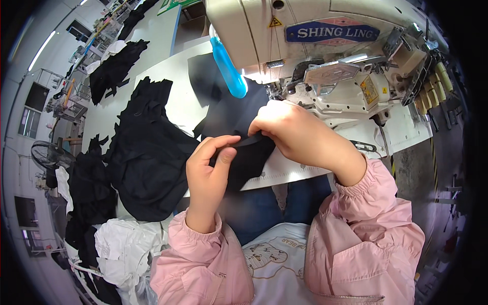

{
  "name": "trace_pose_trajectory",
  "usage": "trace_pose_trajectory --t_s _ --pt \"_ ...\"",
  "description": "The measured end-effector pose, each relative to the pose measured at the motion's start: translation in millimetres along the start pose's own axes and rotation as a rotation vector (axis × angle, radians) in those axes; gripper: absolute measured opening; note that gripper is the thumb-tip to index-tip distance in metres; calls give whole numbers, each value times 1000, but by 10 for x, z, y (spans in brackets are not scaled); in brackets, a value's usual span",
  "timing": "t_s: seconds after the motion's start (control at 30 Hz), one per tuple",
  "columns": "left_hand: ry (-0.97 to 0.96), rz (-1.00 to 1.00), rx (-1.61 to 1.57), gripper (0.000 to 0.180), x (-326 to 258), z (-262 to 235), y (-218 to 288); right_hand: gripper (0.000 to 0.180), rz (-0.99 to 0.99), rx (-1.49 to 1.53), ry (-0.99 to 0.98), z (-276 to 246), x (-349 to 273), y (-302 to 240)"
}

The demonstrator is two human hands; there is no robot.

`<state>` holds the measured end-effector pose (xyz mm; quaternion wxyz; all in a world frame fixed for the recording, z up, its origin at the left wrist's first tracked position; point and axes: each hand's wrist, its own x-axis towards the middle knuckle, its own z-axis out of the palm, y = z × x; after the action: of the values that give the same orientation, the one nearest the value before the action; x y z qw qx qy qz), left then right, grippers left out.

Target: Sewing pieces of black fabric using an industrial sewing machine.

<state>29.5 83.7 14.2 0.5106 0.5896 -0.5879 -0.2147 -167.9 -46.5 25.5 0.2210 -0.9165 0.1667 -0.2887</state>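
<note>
My right hand (300, 133) is closed on the edge of a piece of black fabric (250, 161), just in front of the sewing machine's needle area. To its left, my left hand (207, 175) has its index finger and thumb curled about the same edge, their tips a little apart. The edge runs between the two hands, and the rest of the piece hangs over the table's front edge. Further dark cloth (234, 114) lies flat behind my hands, under the machine head. The sewing machine (325, 56) is cream-coloured, with a bright blue rounded part (229, 68) on its left.
Heaps of black cut pieces (147, 168) cover the table to the left, with more black cloth (119, 68) farther back. White crumpled plastic (127, 246) sits at lower left. A black fan (48, 154) stands beyond. Cream thread guides (434, 91) stick out at the machine's right.
</note>
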Motion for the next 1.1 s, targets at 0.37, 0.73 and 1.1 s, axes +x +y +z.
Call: trace_pose_trajectory --t_s 0.37,0.73,1.1 --pt "-200 -65 -286 21 -63 -243 -127 10 7 141 -44 62 78 19" --pt "-2 -14 -105 48 -100 -108 74 11 -38 63 36 58 74 -69" --pt "25 457 475 80 -21 621 -193 15 -157 -217 301 245 -424 -36"
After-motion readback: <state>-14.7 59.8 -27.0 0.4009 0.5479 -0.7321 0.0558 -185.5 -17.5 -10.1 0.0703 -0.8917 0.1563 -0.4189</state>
